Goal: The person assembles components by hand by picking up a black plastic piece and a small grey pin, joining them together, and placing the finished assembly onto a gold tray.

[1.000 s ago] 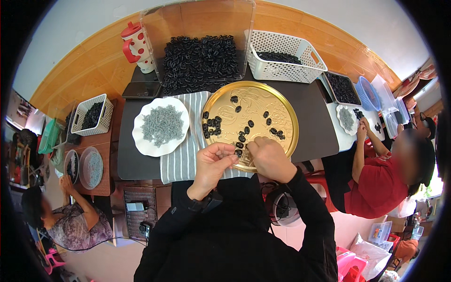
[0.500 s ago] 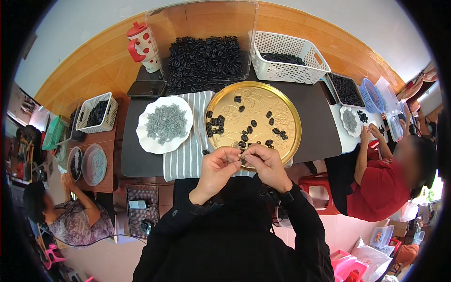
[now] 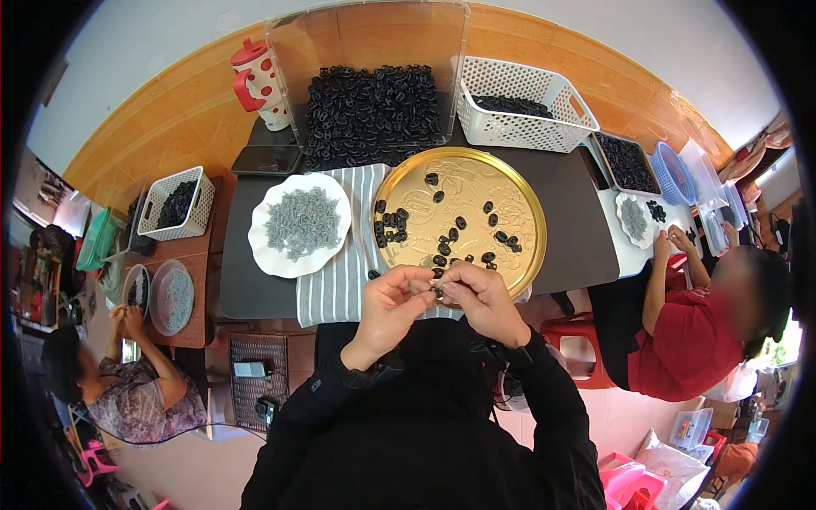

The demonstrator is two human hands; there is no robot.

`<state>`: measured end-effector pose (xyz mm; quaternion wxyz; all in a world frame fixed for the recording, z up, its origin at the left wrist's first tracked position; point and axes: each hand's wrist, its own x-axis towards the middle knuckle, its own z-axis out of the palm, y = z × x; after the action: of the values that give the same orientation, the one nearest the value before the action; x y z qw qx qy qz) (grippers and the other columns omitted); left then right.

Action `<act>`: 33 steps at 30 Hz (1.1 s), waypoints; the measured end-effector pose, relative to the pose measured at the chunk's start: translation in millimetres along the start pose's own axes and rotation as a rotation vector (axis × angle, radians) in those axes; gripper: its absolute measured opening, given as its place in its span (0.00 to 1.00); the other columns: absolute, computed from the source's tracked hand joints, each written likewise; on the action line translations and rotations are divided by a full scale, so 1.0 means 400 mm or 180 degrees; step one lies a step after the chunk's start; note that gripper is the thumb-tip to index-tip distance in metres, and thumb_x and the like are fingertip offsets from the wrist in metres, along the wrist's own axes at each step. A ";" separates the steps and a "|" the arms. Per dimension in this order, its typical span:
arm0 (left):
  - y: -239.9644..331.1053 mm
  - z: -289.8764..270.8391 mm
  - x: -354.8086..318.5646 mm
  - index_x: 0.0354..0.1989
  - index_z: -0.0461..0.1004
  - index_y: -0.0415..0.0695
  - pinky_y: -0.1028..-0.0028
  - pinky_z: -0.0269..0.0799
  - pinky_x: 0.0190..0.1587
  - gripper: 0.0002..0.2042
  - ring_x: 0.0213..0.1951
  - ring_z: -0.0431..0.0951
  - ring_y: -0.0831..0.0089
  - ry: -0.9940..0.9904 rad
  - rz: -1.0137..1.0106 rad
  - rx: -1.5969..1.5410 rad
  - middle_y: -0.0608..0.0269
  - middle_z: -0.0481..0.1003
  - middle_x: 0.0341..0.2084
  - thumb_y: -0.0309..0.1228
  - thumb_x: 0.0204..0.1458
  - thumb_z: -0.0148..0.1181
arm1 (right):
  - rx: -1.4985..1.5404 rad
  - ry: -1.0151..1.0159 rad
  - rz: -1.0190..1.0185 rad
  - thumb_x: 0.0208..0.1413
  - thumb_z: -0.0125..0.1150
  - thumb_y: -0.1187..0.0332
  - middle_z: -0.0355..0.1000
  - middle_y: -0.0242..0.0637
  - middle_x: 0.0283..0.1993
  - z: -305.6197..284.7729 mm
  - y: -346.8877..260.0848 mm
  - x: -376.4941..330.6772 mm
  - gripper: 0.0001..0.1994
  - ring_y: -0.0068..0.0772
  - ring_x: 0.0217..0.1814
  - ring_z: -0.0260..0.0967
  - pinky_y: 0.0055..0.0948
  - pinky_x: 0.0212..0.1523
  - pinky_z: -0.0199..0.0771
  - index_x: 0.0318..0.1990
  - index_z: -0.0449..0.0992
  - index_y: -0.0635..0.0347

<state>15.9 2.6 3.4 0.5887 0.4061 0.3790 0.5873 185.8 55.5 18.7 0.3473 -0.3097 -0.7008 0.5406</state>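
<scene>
Over the near rim of a round gold tray (image 3: 518, 200), my left hand (image 3: 393, 304) and my right hand (image 3: 486, 308) meet fingertip to fingertip. Both are closed in a pinch around a small black plastic piece (image 3: 437, 291), mostly covered by the fingers. Several similar black oval pieces (image 3: 444, 249) lie scattered on the tray, with a tighter cluster (image 3: 391, 225) at its left side. Left of the tray, a white wavy-edged plate (image 3: 260, 223) bears a heap of tiny grey-green pieces (image 3: 302, 223), possibly springs. A striped cloth (image 3: 319, 297) lies under the plate and tray.
At the back, a clear bin (image 3: 365, 42) and a white perforated basket (image 3: 523, 132) hold black pieces. A spotted tumbler (image 3: 259, 85) and a dark phone-like slab (image 3: 265, 160) stand left. Co-workers sit at the left (image 3: 144, 395) and right (image 3: 688, 340), beside a red stool (image 3: 578, 344).
My hands stay pinched together in nearly the same place, with slight finger movement. The co-worker at the left has brought their hands together higher, near the bowls. The tray's pieces look unchanged.
</scene>
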 end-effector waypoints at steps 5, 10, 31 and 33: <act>-0.008 -0.004 -0.002 0.44 0.72 0.35 0.80 0.71 0.39 0.12 0.34 0.74 0.81 -0.0009 0.0002 -0.0037 0.64 0.75 0.31 0.14 0.50 0.55 | -0.0181 0.0047 -0.0145 0.54 0.50 0.81 0.67 0.33 0.26 0.001 0.002 0.004 0.03 0.20 0.27 0.65 0.21 0.29 0.66 0.33 0.70 0.67; -0.005 -0.002 -0.001 0.44 0.72 0.35 0.81 0.71 0.38 0.12 0.33 0.74 0.82 -0.0030 -0.0022 -0.0056 0.64 0.75 0.31 0.14 0.50 0.55 | -0.0135 0.0004 -0.0094 0.53 0.51 0.81 0.66 0.34 0.25 0.001 0.010 0.002 0.02 0.22 0.26 0.65 0.22 0.28 0.65 0.32 0.70 0.67; -0.020 0.012 -0.022 0.43 0.72 0.34 0.82 0.70 0.36 0.11 0.32 0.73 0.83 0.0115 0.0168 -0.0192 0.65 0.75 0.30 0.13 0.50 0.56 | -0.0591 -0.0275 -0.0017 0.55 0.52 0.75 0.64 0.42 0.22 -0.015 -0.008 0.005 0.06 0.39 0.23 0.64 0.31 0.26 0.64 0.28 0.67 0.66; -0.022 0.008 -0.021 0.43 0.72 0.34 0.82 0.70 0.36 0.12 0.32 0.73 0.83 0.0138 0.0133 -0.0180 0.65 0.74 0.30 0.13 0.50 0.56 | -0.0470 -0.0158 0.0179 0.55 0.53 0.75 0.64 0.42 0.23 -0.016 -0.018 0.011 0.05 0.38 0.23 0.65 0.30 0.27 0.64 0.28 0.68 0.66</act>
<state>22.2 -5.9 -3.8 0.5792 0.3843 0.3664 0.6185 188.1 61.1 27.6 0.2907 -0.3406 -0.7382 0.5045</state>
